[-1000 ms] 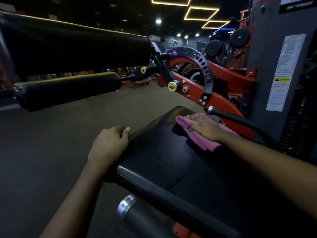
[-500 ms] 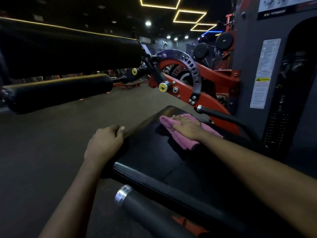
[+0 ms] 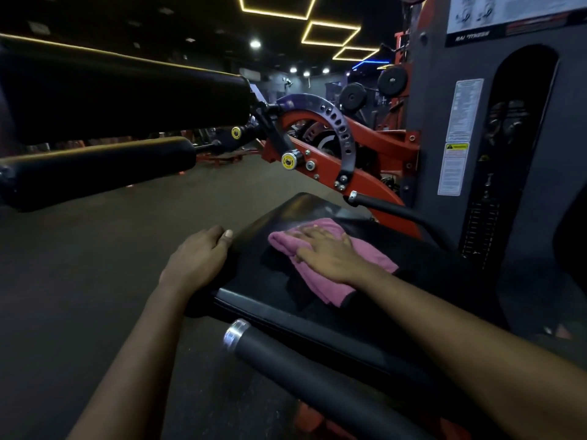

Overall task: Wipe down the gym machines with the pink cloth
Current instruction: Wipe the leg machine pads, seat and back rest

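One seat pad (image 3: 260,274) is mid-wipe: the right hand (image 3: 327,252) presses the pink cloth (image 3: 376,257) flat on it, fingers straight, while the left hand (image 3: 197,258) curls over its edge. By my judgement the roller pads (image 3: 95,173) and the other machines remain to be wiped.

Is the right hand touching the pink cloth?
Touching. The head view shows the right hand lying flat on the pink cloth, on the seat pad.

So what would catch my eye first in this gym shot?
The pink cloth, bright against the black seat pad in the middle, pressed flat under the right hand while the left hand grips the pad's left edge. Then the red machine frame with its hole-dotted arc behind, and the yellow outlined ceiling lights at top.
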A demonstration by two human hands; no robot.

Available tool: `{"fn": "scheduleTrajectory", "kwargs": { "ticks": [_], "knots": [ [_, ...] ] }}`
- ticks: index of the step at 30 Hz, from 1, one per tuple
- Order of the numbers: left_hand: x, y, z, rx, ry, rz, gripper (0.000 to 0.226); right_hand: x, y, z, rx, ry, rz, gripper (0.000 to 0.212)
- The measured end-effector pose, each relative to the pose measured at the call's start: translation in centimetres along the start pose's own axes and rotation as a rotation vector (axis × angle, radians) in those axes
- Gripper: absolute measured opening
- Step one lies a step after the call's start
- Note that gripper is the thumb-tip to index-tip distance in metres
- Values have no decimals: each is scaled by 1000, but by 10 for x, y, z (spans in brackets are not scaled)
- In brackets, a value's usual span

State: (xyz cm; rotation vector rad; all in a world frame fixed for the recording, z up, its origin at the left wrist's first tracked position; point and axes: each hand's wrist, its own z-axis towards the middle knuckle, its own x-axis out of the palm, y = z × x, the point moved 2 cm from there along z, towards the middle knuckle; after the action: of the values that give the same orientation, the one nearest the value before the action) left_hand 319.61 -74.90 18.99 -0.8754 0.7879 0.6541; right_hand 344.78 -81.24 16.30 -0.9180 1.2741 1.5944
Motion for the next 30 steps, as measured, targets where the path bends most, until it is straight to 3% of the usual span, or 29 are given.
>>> {"fn": "scheduleTrajectory", "kwargs": {
  "ticks": [4,12,20,30],
  "knots": [
    [1,1,1,12,-9,29,37,5,8,-45,-152,43,4,62],
    [5,5,7,38,40,4,34,6,58,-33,-77,41,-29,60],
    [11,13,13,57,112,32,35,0,33,-90,-311,91,-104,73],
    [9,18,20,48,73,-8,33,10,80,-63,-340,53,-127,58]
  ]
}}
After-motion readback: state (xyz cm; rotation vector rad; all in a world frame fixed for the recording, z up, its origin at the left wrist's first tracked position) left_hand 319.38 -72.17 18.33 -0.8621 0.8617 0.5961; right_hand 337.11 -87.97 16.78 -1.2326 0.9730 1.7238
